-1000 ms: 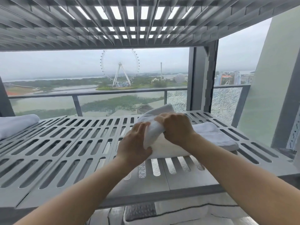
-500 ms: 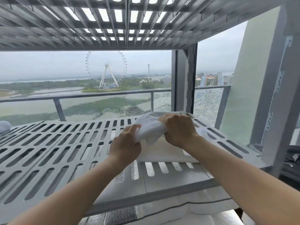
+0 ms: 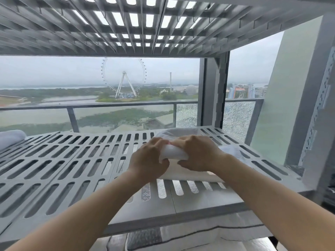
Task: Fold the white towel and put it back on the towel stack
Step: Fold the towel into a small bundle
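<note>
A: While both hands are bunched on it, where exactly is the white towel (image 3: 175,154)?

B: Clamped between them. The left hand (image 3: 149,157) has its fingers (image 3: 159,142) curled together over the near-left end of the wad, and the right hand (image 3: 198,153) has its fingers (image 3: 183,163) closed on the other end, thumbs tucked underneath. The knuckles of the two hands nearly touch above the cloth.

A: And the towel stack (image 3: 192,175)?

B: Directly beneath the fingers and spreading out to their right, lying flat on the slatted shelf (image 3: 72,160). More white cloth shows just beyond the fingertips; I cannot tell whether it belongs to the held towel or to the stack.

A: Why hold it so tightly?

B: My guess is that a compact grip keeps the loose layers from sliding apart, and working right over the stack means the finished fold only has to drop a little. The towel looks more wadded than squared, so I judge the folding is not done.

A: Anything else nearby?

B: A rolled towel (image 3: 10,138) lies far off to the left of the fingers, well apart.

A: Any labels or writing?

B: None that I can read, on cloth or shelf.
</note>
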